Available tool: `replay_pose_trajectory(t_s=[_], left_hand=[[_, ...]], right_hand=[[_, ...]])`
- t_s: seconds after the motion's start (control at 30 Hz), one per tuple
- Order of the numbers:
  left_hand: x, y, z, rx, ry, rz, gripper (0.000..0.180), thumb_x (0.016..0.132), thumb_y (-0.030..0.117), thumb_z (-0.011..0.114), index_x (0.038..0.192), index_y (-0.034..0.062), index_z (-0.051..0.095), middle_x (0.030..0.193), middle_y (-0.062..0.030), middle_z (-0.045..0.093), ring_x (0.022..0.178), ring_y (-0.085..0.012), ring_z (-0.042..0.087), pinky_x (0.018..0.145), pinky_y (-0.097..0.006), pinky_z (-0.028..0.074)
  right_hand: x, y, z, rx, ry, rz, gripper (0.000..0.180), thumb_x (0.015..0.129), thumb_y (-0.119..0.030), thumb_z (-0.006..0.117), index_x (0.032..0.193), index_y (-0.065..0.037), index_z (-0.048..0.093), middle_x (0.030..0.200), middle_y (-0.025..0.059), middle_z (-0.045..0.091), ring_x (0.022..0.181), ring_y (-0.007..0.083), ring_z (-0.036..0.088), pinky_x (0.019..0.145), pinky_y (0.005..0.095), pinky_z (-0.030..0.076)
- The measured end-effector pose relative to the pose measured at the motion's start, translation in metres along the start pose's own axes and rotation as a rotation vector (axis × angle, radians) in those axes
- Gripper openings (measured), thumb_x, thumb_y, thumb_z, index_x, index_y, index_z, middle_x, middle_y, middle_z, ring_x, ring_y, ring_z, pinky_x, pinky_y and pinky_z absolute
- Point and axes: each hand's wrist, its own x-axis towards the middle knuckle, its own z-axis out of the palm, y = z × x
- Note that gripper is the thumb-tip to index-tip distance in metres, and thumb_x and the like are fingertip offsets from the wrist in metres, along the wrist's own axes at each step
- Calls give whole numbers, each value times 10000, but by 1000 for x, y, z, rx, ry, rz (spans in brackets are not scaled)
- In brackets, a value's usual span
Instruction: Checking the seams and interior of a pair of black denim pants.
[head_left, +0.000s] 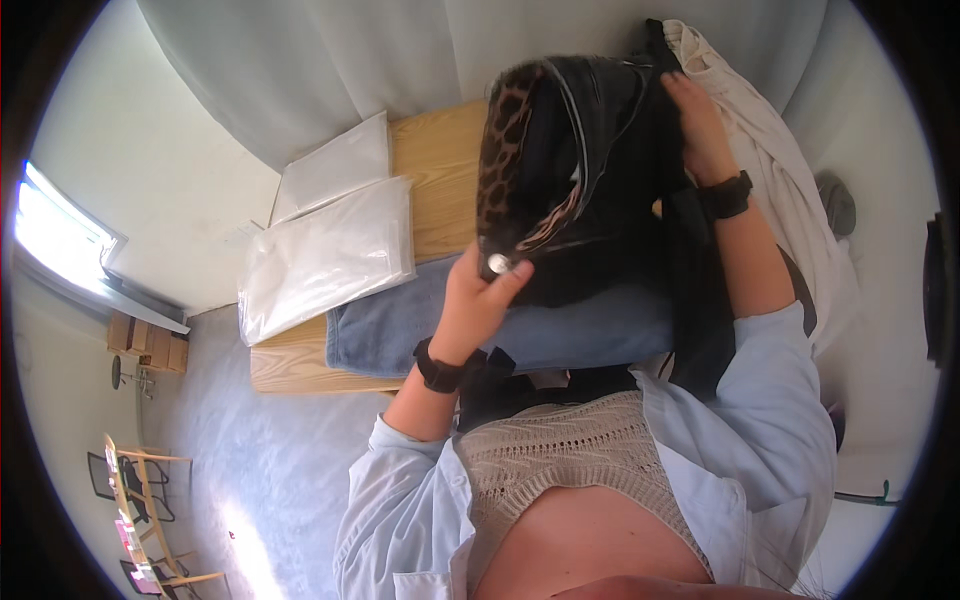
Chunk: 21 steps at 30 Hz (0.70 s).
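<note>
Both hands hold up a black garment (610,230) over the table, and part of it shines like leather. Leopard-print fabric (503,150) shows along its left side. My left hand (478,303) grips the lower left corner, thumb beside a round whitish button (499,264). At the upper right edge, my right hand (700,128) is closed on the garment, its fingertips partly hidden. Beneath lies a folded piece of blue denim-like clothing (590,330), partly covered by the black garment.
Clear plastic bags (330,250) lie at the left of the wooden table (435,135). Off-white cloth (770,160) is heaped at the right. A grey curtain (400,50) hangs behind. Cardboard boxes (150,343) and a wooden-framed table (135,510) stand at far left.
</note>
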Motion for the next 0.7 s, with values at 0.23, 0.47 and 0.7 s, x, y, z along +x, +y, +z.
replay_pose_trajectory(t_s=[0.23,0.47,0.7], left_hand=[[-27,-2,-29,-96,-213,-191,540,862,300,652,1262,-4,454,1063,-57,579,969,-132,547,863,-311,451],[-77,-50,-144,-567,530,-654,648,919,463,499,1300,-42,361,1189,-193,538,1110,-281,548,953,-405,448],[-40,-98,-215,-873,883,-394,521,864,288,624,1193,-62,423,1168,-203,523,1072,-302,549,932,-396,479]], right_hand=[[-19,108,-8,-49,-107,377,319,932,-262,519,1114,-10,590,1009,63,635,915,142,580,826,258,440],[-28,133,-15,107,-141,500,345,918,-304,547,1092,-12,602,1028,68,631,930,146,578,835,259,439],[-30,134,-17,103,-164,460,340,911,-288,564,1092,-4,607,1038,63,631,949,136,578,860,247,431]])
